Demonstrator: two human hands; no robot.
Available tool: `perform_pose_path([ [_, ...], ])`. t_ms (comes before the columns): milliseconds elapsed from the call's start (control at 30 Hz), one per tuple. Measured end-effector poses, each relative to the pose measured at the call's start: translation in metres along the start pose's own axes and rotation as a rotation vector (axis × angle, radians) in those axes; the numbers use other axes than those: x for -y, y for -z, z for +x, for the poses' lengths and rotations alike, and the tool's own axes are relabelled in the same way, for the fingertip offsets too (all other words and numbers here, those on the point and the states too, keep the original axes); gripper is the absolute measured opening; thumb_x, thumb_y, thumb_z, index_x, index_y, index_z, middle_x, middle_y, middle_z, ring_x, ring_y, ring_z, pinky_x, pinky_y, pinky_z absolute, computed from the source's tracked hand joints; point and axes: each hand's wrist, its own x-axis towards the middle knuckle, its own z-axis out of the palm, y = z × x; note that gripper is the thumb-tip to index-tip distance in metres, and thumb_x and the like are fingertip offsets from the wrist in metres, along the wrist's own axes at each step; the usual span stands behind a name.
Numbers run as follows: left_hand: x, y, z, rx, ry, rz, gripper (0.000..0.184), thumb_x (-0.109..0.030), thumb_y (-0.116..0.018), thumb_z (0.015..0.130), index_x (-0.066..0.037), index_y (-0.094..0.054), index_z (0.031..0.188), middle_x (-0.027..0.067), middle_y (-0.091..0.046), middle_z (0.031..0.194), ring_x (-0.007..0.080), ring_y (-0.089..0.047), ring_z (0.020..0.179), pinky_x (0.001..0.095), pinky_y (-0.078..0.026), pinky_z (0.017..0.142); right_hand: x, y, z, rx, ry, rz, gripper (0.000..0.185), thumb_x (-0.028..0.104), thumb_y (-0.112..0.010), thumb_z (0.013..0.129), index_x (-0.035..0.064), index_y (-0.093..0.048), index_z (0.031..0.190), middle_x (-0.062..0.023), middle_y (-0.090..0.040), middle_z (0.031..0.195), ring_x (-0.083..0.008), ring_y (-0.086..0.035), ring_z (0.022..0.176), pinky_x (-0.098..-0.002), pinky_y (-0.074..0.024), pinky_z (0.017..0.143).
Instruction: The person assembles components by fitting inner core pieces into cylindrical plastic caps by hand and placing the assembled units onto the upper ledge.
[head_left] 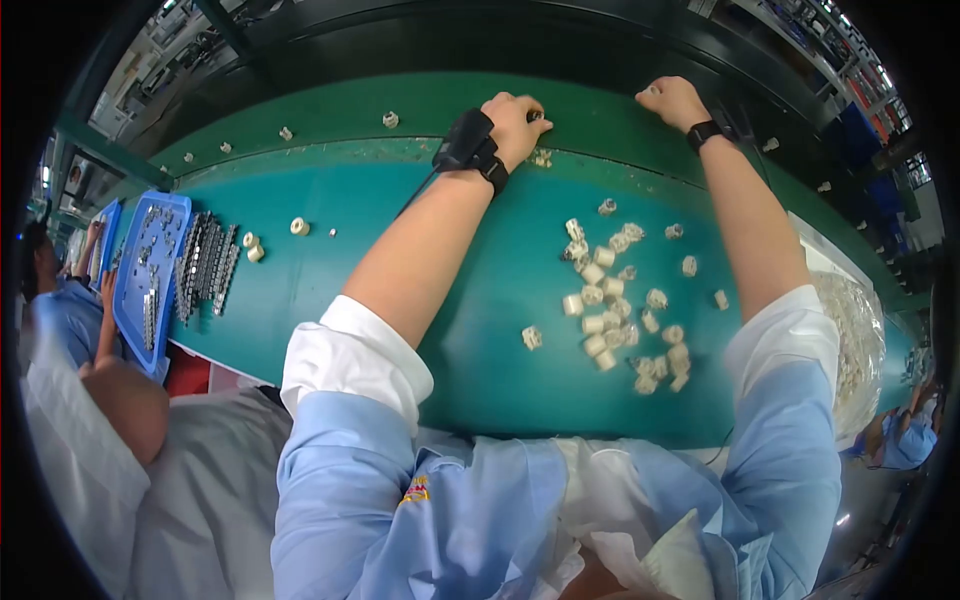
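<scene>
My left hand [515, 125] reaches over the green ledge [450, 115] behind the mat, its fingers curled round something small that I cannot make out. Small crumbs [541, 158] lie just below it. Further right, my right hand [673, 102] is closed above the same ledge, a tiny pale spot at its fingertips. Between my forearms, several cream cylinders [592, 273] and whitish notched parts [657, 299] are scattered on the green mat [480, 330]. One notched part [532, 337] sits apart on the left.
Left stands a blue tray [180, 215] of small metal parts, beside dark metal strips [205, 262] and a few cream rings [300, 226]. A clear bag [850, 330] of parts is at the right. Single parts [390, 119] dot the ledge. Co-workers [75, 325] sit at both sides.
</scene>
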Motion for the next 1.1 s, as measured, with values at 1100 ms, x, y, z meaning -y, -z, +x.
perform_pose_path([
  [1100, -0.122, 0.113, -0.247, 0.31, 0.243, -1.082, 0.02, -0.008, -0.057, 0.083, 0.001, -0.051, 0.1, 0.0081, -0.06, 0.085, 0.0122, -0.057, 0.078, 0.022, -0.044, 0.07, -0.107, 0.153, -0.467, -0.038, -0.668, -0.073, 0.042, 0.027, -0.063, 0.075, 0.0019, -0.055, 0.108, -0.0172, -0.061, 0.086, -0.029, -0.059, 0.08, -0.0354, -0.0454, 0.07],
])
